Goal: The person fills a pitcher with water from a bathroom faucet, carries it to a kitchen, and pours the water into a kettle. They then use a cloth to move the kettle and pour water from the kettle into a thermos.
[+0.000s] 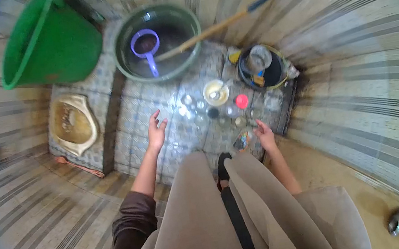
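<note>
My left hand is held over the tiled floor with its fingers apart and nothing in it. On the other side, my right hand hovers near a small packet with a colourful label, its fingers spread and apparently holding nothing. Between the hands, several small glass jars or cups stand on the wet floor. Among them are a red lid and a white bowl with pale contents and what looks like a spoon.
A large basin holds water and a purple dipper; a tan hose runs into it. A green bucket stands left, above a squat toilet. At right, a dark tub holds a metal cup.
</note>
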